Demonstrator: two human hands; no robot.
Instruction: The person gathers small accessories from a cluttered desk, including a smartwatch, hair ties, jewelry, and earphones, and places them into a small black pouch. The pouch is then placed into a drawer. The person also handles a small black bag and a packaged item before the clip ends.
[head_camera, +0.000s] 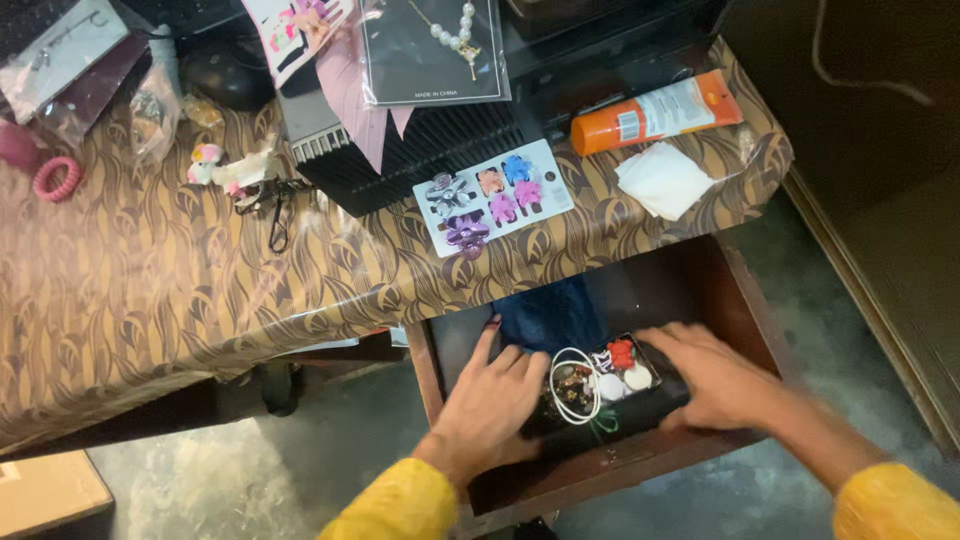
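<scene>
Only one view is being given, taken from a camera worn on the head and aimed steeply downward. The scene is being looked at from above and fairly close, with the open drawer (600, 330) being framed low at about 6 o'clock and the patterned table top (180, 280) being spread from 9 o'clock up to 1 o'clock. The floor (250, 470) is being caught at 7 o'clock and again at 4 o'clock. Yellow sleeves (400, 505) are entering from the bottom edge, nearest the lens. No second view is being offered for overlap.
</scene>
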